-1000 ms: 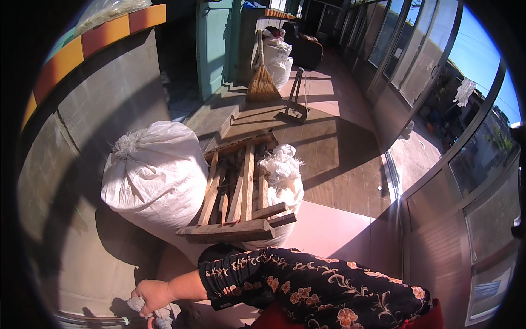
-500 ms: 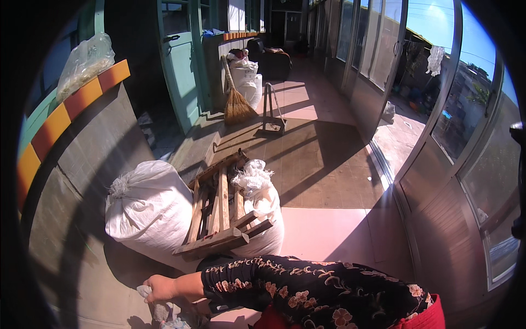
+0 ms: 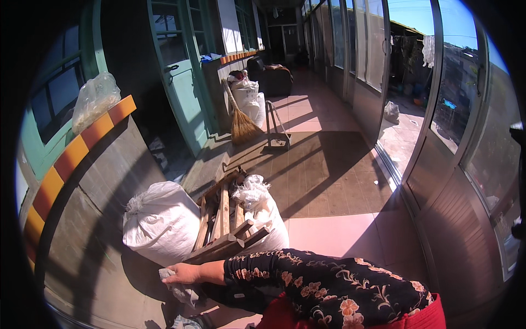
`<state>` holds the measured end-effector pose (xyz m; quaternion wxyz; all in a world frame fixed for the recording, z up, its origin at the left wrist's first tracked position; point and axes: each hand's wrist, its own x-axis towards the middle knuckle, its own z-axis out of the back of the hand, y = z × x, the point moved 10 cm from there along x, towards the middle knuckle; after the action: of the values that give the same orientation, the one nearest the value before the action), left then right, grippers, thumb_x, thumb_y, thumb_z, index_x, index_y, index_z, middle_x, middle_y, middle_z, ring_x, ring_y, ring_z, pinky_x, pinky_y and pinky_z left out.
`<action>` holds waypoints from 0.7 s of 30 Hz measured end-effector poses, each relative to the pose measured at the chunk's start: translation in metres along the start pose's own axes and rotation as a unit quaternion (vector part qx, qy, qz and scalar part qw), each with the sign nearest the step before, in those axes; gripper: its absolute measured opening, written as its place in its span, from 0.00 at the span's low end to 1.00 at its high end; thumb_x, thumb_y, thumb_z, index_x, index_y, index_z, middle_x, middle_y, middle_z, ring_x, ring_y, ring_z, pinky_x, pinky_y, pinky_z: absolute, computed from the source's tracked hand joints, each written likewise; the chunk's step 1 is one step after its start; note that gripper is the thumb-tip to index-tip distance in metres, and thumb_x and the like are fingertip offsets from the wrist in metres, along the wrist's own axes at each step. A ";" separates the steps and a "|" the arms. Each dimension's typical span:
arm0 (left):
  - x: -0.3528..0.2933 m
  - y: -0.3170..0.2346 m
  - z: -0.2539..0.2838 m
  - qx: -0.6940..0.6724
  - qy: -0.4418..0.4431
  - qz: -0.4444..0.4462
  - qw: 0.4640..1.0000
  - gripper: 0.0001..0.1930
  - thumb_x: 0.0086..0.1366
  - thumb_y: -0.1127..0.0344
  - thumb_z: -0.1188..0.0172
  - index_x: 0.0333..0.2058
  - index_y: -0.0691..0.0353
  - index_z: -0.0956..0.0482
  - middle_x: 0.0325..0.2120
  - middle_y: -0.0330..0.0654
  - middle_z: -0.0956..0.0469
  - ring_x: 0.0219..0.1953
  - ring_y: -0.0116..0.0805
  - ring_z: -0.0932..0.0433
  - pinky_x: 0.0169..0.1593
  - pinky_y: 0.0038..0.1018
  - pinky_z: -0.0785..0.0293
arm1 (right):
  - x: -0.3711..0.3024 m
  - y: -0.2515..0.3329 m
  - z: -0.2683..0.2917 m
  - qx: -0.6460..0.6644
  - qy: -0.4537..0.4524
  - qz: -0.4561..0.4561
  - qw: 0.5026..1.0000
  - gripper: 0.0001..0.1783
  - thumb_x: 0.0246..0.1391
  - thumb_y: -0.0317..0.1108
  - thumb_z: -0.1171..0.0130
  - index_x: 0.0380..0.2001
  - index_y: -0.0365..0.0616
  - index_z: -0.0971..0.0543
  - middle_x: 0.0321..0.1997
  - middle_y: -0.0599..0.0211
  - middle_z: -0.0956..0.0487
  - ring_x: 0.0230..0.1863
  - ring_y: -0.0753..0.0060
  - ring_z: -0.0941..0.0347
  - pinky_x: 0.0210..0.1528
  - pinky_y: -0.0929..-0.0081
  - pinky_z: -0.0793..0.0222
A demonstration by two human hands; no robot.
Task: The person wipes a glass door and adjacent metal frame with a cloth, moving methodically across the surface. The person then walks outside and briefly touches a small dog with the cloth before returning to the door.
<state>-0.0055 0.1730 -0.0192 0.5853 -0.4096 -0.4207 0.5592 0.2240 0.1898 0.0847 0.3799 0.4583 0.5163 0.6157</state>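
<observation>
Left hand (image 3: 183, 272) closed around a crumpled grey cloth (image 3: 176, 285), which hangs below the fingers, low against the wall. Hand sits just below a white sack (image 3: 161, 222) and a wooden frame (image 3: 224, 225). Right hand not visible.

Under your hand (image 3: 183, 272) you have a crumpled pale rag (image 3: 181, 288), soft matt cloth, and your sleeve (image 3: 323, 282) is thin printed fabric with a flower pattern on black. Beside you the two white sacks (image 3: 161, 222) are coarse woven plastic with a dull sheen, and the frame (image 3: 224, 225) lying between them is raw, rough-sawn wood, unpainted. You stand by a wall (image 3: 82, 219) of smooth grey stone-like slabs topped with glossy orange and yellow tiles (image 3: 71, 156), over a floor (image 3: 339, 233) of polished pink tile, with a straw broom (image 3: 241, 123) by the painted green door (image 3: 183, 93).
</observation>
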 end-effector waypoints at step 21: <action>-0.087 0.015 0.057 -0.024 -0.021 -0.063 0.997 0.12 0.60 0.66 0.45 0.41 0.64 0.21 0.35 0.43 0.19 0.37 0.37 0.21 0.41 0.30 0.24 | -0.008 -0.048 -0.019 0.171 0.033 -0.104 0.979 0.22 0.63 0.45 0.39 0.51 0.38 0.24 0.42 0.67 0.19 0.43 0.73 0.22 0.48 0.73 0.27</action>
<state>-0.0661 0.0875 -0.0186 0.6005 -0.3839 -0.4713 0.5196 0.2076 0.1854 0.0348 0.3400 0.4400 0.6711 0.4903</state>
